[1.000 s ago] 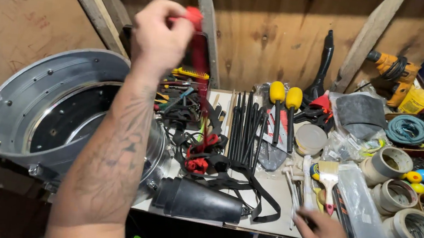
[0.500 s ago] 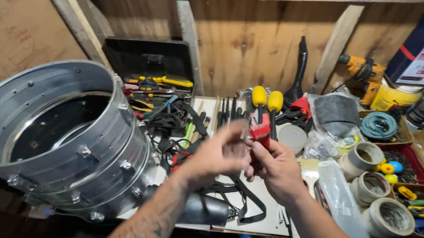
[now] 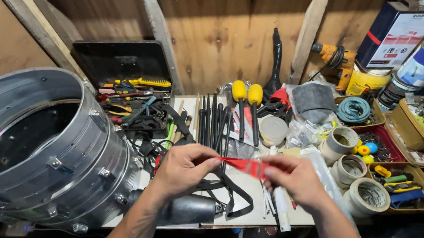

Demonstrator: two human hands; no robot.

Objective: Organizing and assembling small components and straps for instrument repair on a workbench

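Both hands are together over the front edge of the cluttered wooden workbench (image 3: 246, 191), pinched on the same small red plastic-looking strip (image 3: 244, 165). The left hand (image 3: 184, 167) grips its left end between thumb and fingers, and the right hand (image 3: 297, 179) has the right end, so the strip spans the short gap between them. Can't really tell what the strip is, since the fingers cover both ends and only the middle shows.

Just left of the hands, hanging past the left edge of the bench, sits a big round silver metal drum housing (image 3: 39, 145) with bolts around its rim; its bottom runs out of view. A black cylindrical thing (image 3: 192, 210) lies at the front edge right under the left wrist, half hidden by it, with a black strap (image 3: 237, 193) looping beside it.

Toward the back edge there's a row of black rods (image 3: 214, 119) and two yellow-handled screwdrivers (image 3: 246, 93). Near the right edge are rolls of beige masking tape (image 3: 371, 195), partly overlapping each other. The tangle of tools at the back left corner is too jumbled to sort out. Paint cans in the top right corner are cut off.
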